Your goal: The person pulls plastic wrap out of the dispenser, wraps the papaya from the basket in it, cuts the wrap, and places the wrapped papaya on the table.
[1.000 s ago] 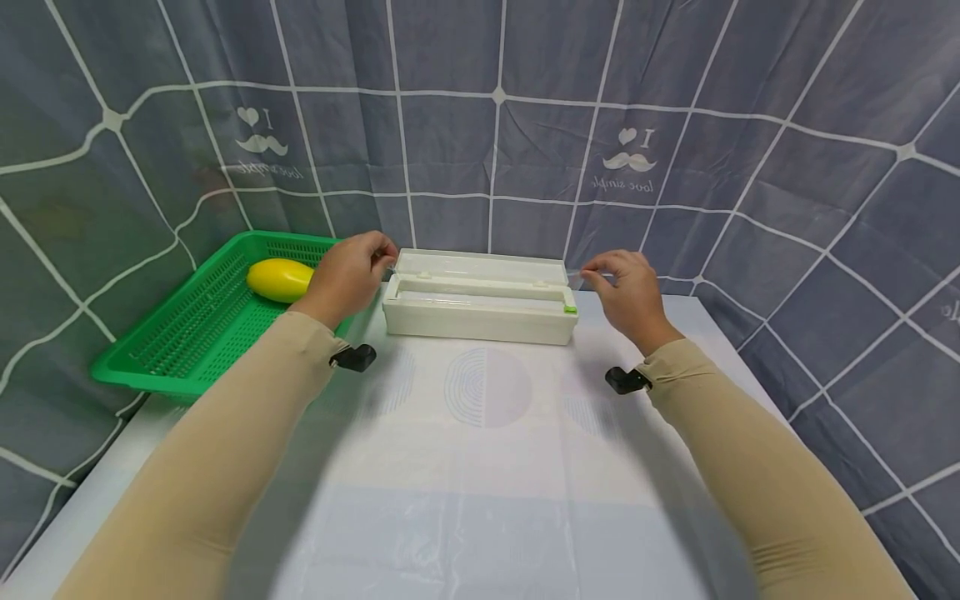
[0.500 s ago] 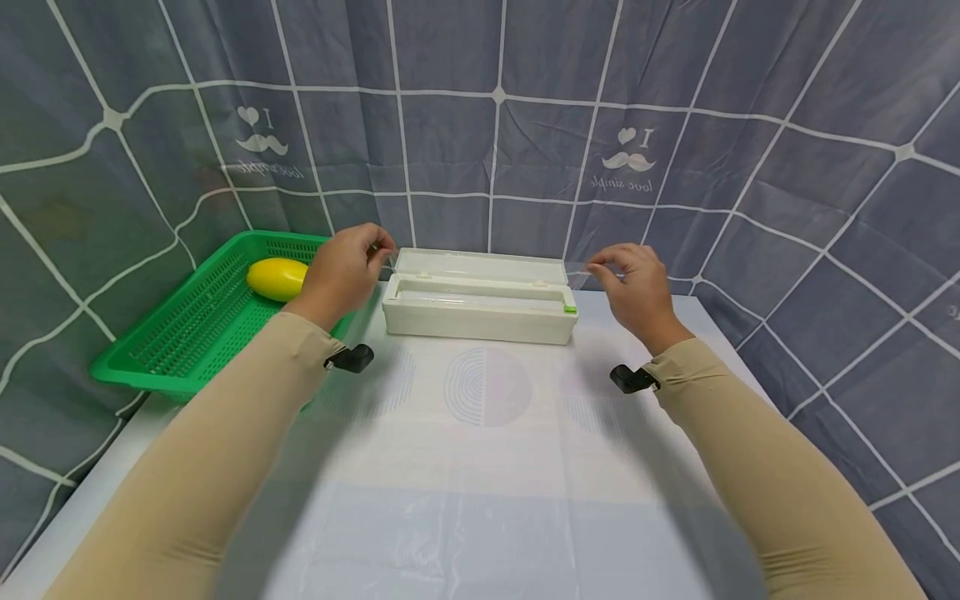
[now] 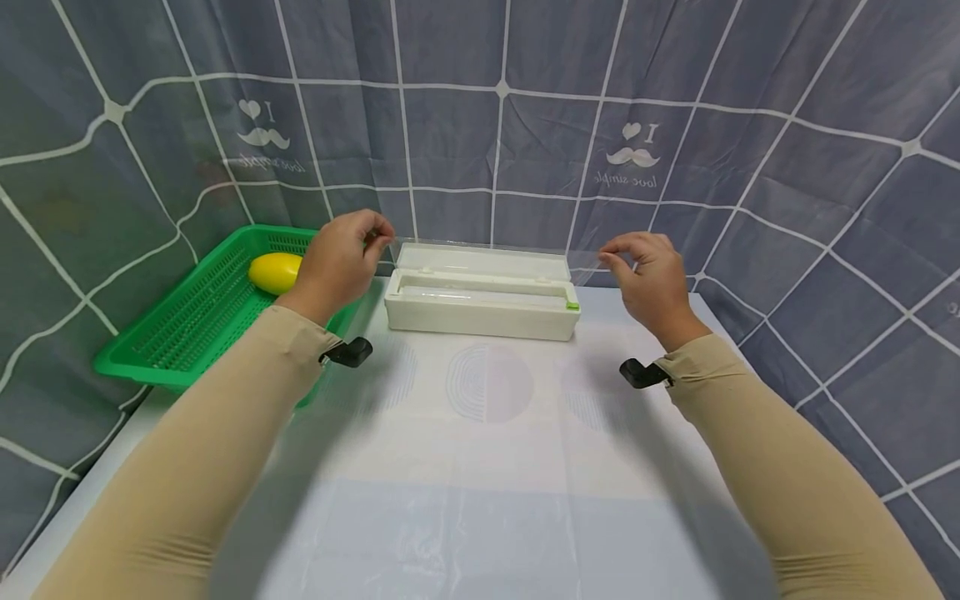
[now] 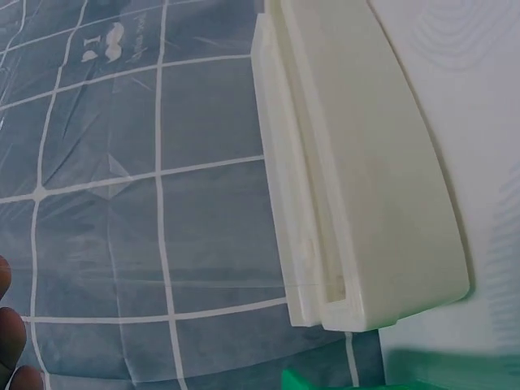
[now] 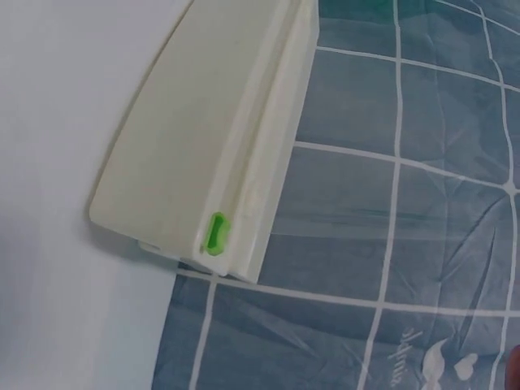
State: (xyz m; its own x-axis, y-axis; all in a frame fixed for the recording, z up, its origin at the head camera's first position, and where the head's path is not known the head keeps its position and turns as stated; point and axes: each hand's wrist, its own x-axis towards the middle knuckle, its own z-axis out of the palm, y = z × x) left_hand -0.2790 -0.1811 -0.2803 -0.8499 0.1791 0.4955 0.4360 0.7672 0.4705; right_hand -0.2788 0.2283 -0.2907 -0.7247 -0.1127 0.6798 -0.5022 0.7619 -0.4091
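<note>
Film [image 3: 587, 260] stretches by the open box [image 3: 480, 319] on the tabletop [image 3: 465, 467], pinched by the fingers of the left hand [image 3: 341, 260] and the right hand [image 3: 651, 277]. Lift both sides slowly and evenly, so it stays flat.

The table [image 3: 487, 458] bears a white box [image 3: 482, 319] and green basket [image 3: 198, 325].

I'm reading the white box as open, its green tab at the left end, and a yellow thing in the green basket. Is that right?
Not quite: the green tab is at the right end of the white box, as the head view shows. The rest holds.
</note>
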